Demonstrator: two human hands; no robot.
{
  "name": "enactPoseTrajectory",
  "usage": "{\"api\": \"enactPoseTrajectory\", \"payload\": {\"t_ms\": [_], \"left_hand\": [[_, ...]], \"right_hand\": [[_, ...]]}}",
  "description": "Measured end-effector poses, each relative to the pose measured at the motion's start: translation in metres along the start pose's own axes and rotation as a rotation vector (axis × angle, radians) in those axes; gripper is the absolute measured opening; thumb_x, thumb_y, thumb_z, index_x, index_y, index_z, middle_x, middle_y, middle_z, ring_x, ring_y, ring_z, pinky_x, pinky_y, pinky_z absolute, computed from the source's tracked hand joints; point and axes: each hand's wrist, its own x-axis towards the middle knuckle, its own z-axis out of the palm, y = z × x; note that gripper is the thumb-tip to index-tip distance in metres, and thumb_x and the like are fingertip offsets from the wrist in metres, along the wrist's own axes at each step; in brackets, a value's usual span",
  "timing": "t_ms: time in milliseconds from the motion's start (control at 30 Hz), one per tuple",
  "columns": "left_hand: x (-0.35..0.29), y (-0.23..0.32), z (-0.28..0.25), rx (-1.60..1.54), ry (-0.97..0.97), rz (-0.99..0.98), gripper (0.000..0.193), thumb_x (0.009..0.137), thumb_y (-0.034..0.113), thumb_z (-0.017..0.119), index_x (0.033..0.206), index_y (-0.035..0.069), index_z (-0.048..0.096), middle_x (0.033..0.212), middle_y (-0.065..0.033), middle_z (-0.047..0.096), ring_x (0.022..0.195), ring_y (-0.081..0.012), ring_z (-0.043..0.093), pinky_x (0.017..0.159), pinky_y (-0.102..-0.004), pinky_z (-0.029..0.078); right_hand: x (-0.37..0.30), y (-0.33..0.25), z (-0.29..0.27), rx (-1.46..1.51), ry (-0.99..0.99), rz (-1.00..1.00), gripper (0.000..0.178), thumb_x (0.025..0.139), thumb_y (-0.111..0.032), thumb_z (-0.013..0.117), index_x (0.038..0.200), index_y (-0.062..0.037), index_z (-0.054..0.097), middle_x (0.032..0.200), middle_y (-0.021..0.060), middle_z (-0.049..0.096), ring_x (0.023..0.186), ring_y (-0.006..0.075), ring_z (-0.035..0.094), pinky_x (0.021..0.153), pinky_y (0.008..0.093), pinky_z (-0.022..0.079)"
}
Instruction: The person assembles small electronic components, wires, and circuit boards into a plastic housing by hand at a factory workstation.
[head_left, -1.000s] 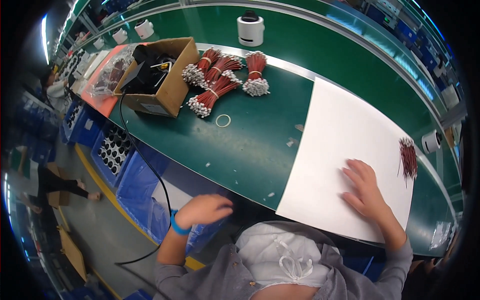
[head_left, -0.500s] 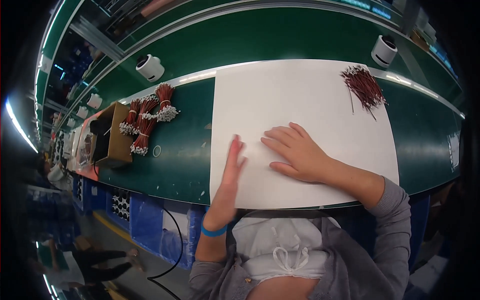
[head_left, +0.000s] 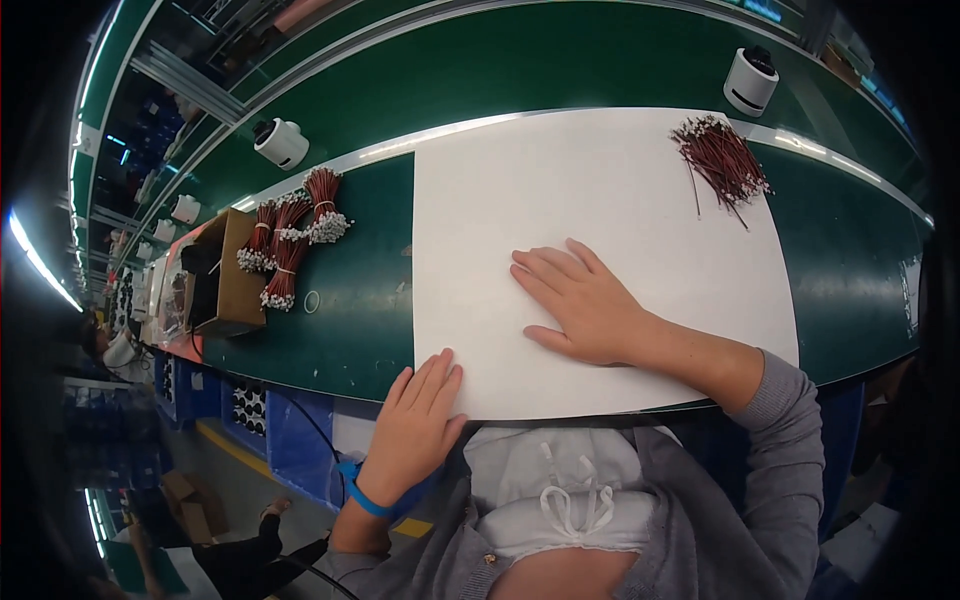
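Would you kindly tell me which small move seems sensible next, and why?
I would probably move the right hand toward the loose wires: they lie spread out at the far right corner of the white sheet, while that hand rests open on the sheet and the left hand is at the near left corner.

A large white sheet [head_left: 560, 185] lies flat beneath the right hand [head_left: 580, 305], its near left corner under the left hand [head_left: 415, 425]
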Motion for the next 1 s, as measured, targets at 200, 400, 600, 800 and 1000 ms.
{"api": "enactPoseTrajectory", "payload": {"t_ms": [200,400,600,800,1000], "left_hand": [[0.041,0.005,0.006,-0.08,0.431,-0.109,0.066,0.081,0.027,0.064,0.135,-0.003,0.039,0.142,-0.022,0.036,0.131,-0.0368,0.035,0.106,-0.0462,0.03],[0.032,0.016,0.021,-0.048,0.11,0.015,0.069,0.081,0.028,0.063,0.136,-0.003,0.036,0.144,-0.0242,0.03,0.132,-0.0391,0.033,0.107,-0.0466,0.029],[0.063,0.006,-0.035,-0.281,-0.147,0.273,0.036,0.075,0.015,0.07,0.108,0.005,0.064,0.114,-0.0159,0.06,0.108,-0.0336,0.056,0.091,-0.0398,0.045],[0.251,0.037,-0.022,-0.433,0.331,0.44,0.038,0.083,0.021,0.061,0.118,0.005,0.057,0.119,-0.0173,0.056,0.112,-0.0334,0.051,0.093,-0.04,0.043],[0.312,0.031,0.054,-0.139,0.383,0.402,0.044,0.086,0.024,0.058,0.127,0.007,0.052,0.135,-0.0211,0.043,0.123,-0.0389,0.04,0.104,-0.0459,0.032]], "right_hand": [[0.006,-0.003,0.0,0.053,-0.007,0.0,0.064,0.086,-0.038,0.054,0.136,-0.0006,0.039,0.142,0.0143,0.038,0.13,0.0284,0.036,0.111,0.0482,0.02],[0.002,0.009,-0.005,-0.011,-0.003,0.111,0.064,0.086,-0.038,0.054,0.135,-0.0006,0.039,0.142,0.0148,0.038,0.132,0.0288,0.033,0.111,0.0478,0.019],[-0.012,0.037,0.003,0.017,0.05,0.098,0.064,0.086,-0.039,0.055,0.134,0.0009,0.04,0.142,0.015,0.038,0.132,0.0283,0.032,0.111,0.0494,0.02],[-0.01,0.044,-0.009,0.106,0.086,0.04,0.051,0.084,-0.033,0.059,0.124,-0.0028,0.05,0.136,0.0151,0.042,0.126,0.0276,0.038,0.107,0.0496,0.025],[-0.044,0.126,-0.071,0.239,0.604,0.127,0.012,0.076,-0.014,0.067,0.087,-0.0078,0.066,0.087,0.004,0.065,0.088,0.0234,0.059,0.082,0.0367,0.046]]}}
